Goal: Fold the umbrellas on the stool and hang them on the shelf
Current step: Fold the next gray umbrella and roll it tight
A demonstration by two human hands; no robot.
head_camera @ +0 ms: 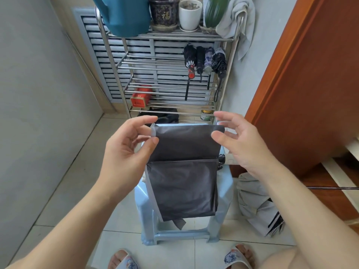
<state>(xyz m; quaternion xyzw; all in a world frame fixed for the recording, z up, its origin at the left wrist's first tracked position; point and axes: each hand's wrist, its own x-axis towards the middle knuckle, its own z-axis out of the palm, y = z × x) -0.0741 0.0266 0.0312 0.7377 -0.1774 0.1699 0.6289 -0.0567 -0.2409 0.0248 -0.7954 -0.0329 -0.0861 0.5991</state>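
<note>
While the dark umbrella (184,171) is lying draped over the pale blue stool (223,193), its canopy is spreading flat between my two hands, one panel hanging down the stool's front, a small strap dangling at the bottom edge. On the left, my left hand (128,144) is reaching in palm-up, forearm coming from the lower left. Its thumb and forefinger are pinching the canopy's upper left corner, where the pale hem is showing; the other fingers are curling loosely underneath. Moving right, the fabric's top edge is running straight across to my right hand (240,140). That hand is hovering at the upper right corner, palm facing left, fingers spread and relaxed, thumb and forefinger well apart. Forefinger tip is sitting right at the corner, but I cannot tell whether it is touching or just beside the fabric; nothing is gripped. The umbrella's black hub and pale handle are poking out just below this hand, at the stool's right edge.

Behind the stool, the steel shelf (108,61) is standing against the louvred wall panel. Four folded umbrellas (206,61) are hanging from a rail at its right side, wrist straps dangling. A red tin (140,97) is sitting on a lower rail at left. Pots and a teal container are lining the top tier, a towel (239,26) draping the right post. Far right, a grey umbrella (256,204) is lying collapsed on the floor tiles beside the stool, near the wooden door (303,74).
</note>
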